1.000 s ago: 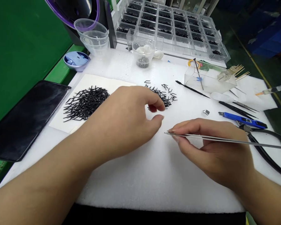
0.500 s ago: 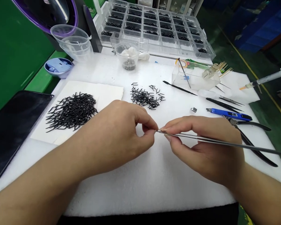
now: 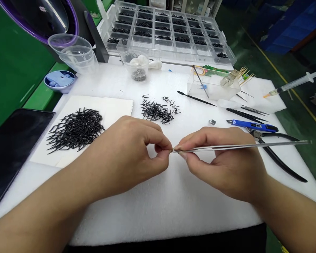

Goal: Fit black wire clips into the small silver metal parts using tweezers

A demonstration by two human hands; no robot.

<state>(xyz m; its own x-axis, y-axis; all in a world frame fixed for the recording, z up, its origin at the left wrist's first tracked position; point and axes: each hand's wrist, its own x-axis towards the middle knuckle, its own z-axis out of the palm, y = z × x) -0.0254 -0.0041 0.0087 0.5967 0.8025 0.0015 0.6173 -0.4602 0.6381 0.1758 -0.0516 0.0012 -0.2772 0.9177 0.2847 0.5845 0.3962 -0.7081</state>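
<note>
My right hand [image 3: 221,165] is closed on a pair of long metal tweezers [image 3: 234,146], thumb and forefinger pinching the arms close to the tips. The tweezers lie nearly level across the view, their back end out past my right hand. My left hand [image 3: 131,154] is closed in a pinch at the tweezer tips, thumb and forefinger pressed together. Whatever sits between those fingers is too small and hidden to make out. Just beyond my hands is a small pile of black forked wire pieces [image 3: 158,111]. A larger pile of black bent pieces [image 3: 77,129] rests on white paper [image 3: 118,103] beyond my left forearm.
A compartment box [image 3: 171,43] with black pieces stands at the back. Clear cups [image 3: 76,52] and a blue bowl [image 3: 60,81] are at left. Rightward lie a blue-handled tool [image 3: 252,125], pliers [image 3: 281,163], black tweezers [image 3: 244,115], a small metal block [image 3: 212,122] and a syringe [image 3: 292,84].
The back end of the tweezers has swung upward in the view, from sloping down to the right to nearly level. Both hands stay pinched together at the tips. The view has shifted slightly.
</note>
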